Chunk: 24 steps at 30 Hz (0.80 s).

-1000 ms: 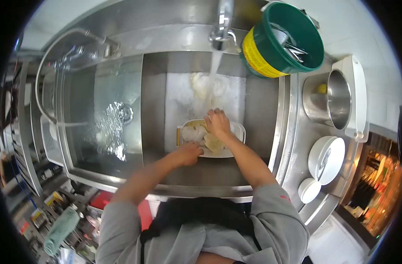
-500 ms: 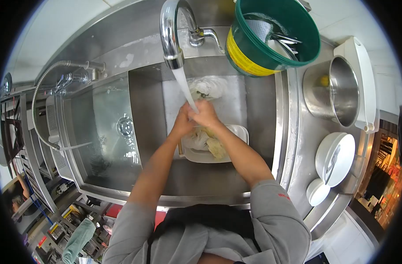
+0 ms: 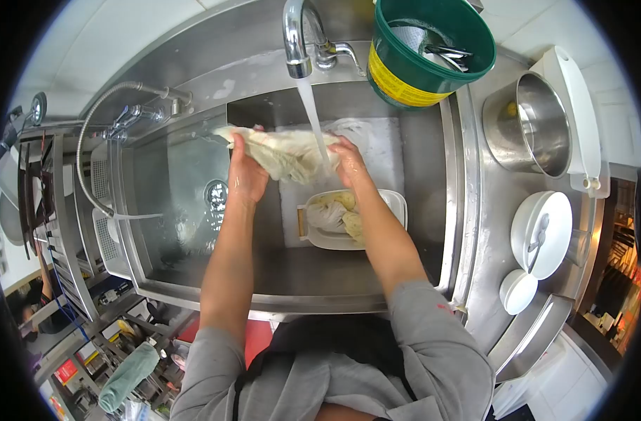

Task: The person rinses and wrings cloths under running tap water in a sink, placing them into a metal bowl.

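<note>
A wet, pale yellowish cloth is stretched between my two hands over the sink basin. My left hand grips its left end, thumb on top. My right hand holds the other end, beside the water stream that falls from the faucet onto the cloth. Below, a white rectangular dish sits in the basin with crumpled yellowish and white cloths in it. Behind my right hand, another whitish cloth lies on the basin floor, partly hidden.
A second basin with water lies to the left, beside a hose sprayer. On the right stand a green bucket with utensils, a steel pot, white bowls with a spoon, and a smaller bowl.
My hands were together under the stream; now they are apart, the left one further left, with the cloth spread out between them. The view has shifted slightly.
</note>
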Motion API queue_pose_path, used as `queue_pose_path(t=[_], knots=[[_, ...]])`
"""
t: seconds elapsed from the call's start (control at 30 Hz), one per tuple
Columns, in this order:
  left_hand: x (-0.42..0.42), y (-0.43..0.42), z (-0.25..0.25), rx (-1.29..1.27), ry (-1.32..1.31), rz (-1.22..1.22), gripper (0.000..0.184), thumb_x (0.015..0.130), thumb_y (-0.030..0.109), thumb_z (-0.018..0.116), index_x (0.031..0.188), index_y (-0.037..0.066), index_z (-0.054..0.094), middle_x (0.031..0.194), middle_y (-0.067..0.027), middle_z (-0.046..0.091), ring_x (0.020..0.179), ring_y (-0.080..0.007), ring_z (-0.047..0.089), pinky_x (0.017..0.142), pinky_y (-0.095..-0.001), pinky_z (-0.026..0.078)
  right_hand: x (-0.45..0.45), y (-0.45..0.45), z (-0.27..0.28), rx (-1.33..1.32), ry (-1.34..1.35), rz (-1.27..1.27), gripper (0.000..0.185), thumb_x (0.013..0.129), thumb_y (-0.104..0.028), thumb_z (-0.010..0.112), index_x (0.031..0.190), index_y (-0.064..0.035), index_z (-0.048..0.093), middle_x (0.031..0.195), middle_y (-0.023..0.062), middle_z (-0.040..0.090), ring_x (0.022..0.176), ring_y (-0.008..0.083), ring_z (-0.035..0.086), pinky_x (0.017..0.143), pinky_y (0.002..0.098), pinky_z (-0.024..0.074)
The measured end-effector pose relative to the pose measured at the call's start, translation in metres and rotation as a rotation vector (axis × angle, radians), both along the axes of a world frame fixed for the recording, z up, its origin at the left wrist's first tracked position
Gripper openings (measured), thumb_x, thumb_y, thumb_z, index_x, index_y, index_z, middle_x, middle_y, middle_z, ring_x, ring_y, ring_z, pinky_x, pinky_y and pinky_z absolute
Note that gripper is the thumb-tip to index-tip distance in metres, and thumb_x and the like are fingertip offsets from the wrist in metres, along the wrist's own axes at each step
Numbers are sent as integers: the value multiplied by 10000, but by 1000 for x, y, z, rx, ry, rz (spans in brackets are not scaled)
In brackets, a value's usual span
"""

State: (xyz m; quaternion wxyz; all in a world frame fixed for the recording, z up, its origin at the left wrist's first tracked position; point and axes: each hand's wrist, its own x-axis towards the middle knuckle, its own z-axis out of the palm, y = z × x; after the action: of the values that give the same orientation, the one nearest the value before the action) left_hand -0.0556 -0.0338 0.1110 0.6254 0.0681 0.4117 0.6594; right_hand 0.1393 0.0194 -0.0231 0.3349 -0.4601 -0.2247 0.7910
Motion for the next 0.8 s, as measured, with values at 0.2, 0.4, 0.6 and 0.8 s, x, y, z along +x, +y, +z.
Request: queue_pose_path(t=[0.2, 0.4, 0.6, 0.8], knots=[[15, 4, -164, -87, -224, -204, 467, 983, 448, 532, 1241, 59, 552, 1116, -88, 626, 1007, -240, 621, 882, -401, 517, -61, -59, 61, 463, -344, 8, 352, 776, -296, 771, 1003, -35, 709, 1023, 173, 704, 987, 332, 671, 897, 433, 505], [48, 13, -107, -165, -111, -298, 416, 1012, 387, 515, 1220, 35, 592, 1087, -96, 647, 928, -227, 641, 790, -357, 540, -46, 2, 11, 624, -905, 169, 295, 776, -338, 705, 907, -75, 694, 1057, 199, 690, 1123, 365, 612, 955, 512, 444], [41, 16, -31, -108, 439, -394, 388, 1016, 370, 549, 1182, 32, 643, 1050, -65, 693, 896, -140, 645, 802, -302, 521, 10, 29, 38, 1076, -551, 415, 420, 876, -266, 586, 1235, -51, 632, 1108, 174, 682, 1110, 337, 613, 958, 398, 464], [16, -9, -69, -59, 1568, -898, 247, 895, 242, 677, 1044, 44, 685, 977, -31, 699, 913, -128, 644, 816, -321, 515, 13, 38, 75, 372, -109, 408, 399, 832, -200, 667, 1177, -5, 622, 947, 101, 691, 975, 209, 624, 909, 359, 465]])
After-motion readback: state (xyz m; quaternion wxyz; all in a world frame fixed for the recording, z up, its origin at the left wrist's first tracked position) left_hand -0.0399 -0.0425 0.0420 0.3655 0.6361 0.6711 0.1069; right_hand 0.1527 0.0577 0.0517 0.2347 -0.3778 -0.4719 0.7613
